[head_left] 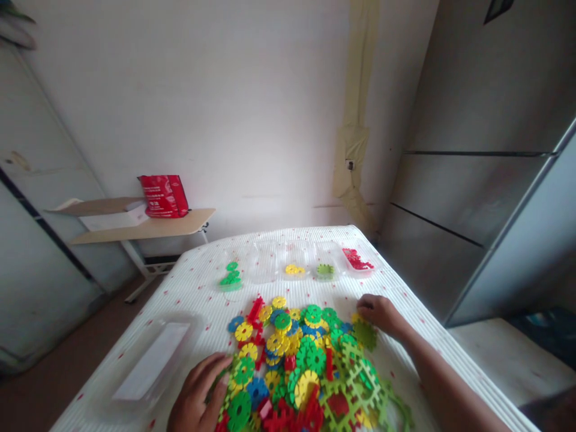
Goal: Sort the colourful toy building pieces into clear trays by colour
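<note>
Both hands sit at the edges of the gear pile [301, 366] mid-table: left hand [198, 393] flat with fingers apart on its near-left side, right hand [380, 313] curled over a green piece [365, 333] at its right, while sorted colours fill trays [292, 270] behind

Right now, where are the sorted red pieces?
Head view: red pieces sit in the rightmost clear tray at the table's far edge, right of the light-green pieces.
</note>
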### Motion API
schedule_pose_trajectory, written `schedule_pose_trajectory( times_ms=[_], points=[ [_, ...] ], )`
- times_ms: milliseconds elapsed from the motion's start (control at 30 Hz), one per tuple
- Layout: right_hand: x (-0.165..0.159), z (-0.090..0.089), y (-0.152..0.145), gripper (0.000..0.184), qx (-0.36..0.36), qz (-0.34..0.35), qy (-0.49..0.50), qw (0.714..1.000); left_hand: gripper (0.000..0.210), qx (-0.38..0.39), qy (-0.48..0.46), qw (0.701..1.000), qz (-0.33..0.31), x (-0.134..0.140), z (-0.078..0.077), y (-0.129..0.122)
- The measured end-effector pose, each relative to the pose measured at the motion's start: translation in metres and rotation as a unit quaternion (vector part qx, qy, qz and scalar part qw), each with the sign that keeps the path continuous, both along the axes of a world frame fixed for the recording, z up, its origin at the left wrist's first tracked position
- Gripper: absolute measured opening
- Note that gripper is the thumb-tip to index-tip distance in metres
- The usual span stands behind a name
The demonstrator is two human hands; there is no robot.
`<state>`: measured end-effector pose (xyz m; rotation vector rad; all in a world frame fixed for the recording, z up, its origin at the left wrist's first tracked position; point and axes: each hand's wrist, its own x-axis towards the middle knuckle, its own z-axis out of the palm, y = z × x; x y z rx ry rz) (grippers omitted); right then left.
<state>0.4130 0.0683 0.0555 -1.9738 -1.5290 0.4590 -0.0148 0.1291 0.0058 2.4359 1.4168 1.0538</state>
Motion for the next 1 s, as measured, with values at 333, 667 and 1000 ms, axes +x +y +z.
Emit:
schedule_pose_trajectory(
  times_ms=[333, 667, 1000],
  points=[
    [-0.006, 0.017, -0.008, 0.023, -0.021, 0.11, 0.178, 0.978, 0.032, -0.06, -0.037, 0.997, 0.0, -0.003, -0.007, 0.005],
    [0.002, 0.016, -0.012, 0.019, -0.072, 0.09, 0.037, 0.993, 0.032, -0.088, -0.035, 0.995, 0.007, -0.002, -0.004, 0.005],
    [-0.002, 0.011, -0.01, 0.014, -0.085, 0.088, 0.003, 0.992, 0.032, -0.089, -0.045, 0.995, 0.009, -0.002, -0.003, 0.004]
  ],
)
